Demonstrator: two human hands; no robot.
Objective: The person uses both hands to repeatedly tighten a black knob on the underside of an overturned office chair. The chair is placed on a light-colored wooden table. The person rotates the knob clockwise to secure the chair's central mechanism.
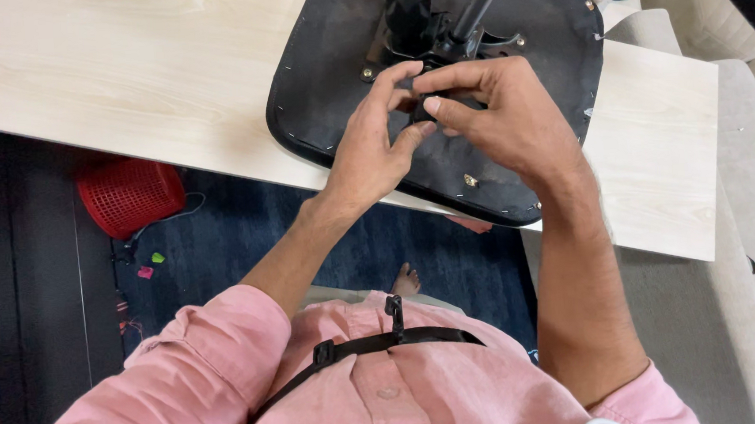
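Underside of a black, fabric-covered office-chair seat pan (334, 100), lying upside down on a pale wood-grain desk (147, 78) with its near edge overhanging the desk front. At its centre sits a black metal tilt mechanism with gas-lift column (435, 22). Both hands meet just below this mechanism: the left hand (373, 146) and the right hand (499, 110) pinch closed, fingertips together, around a small black part (421, 104), largely hidden, so its kind cannot be told. Likely risks: the small part may slip from the fingertips and drop past the desk edge to the dark blue carpet (246, 230), near the red plastic basket (128, 194); downward pressure on the overhanging edge may tip the seat pan; staple ends along its rim may scratch a wrist.
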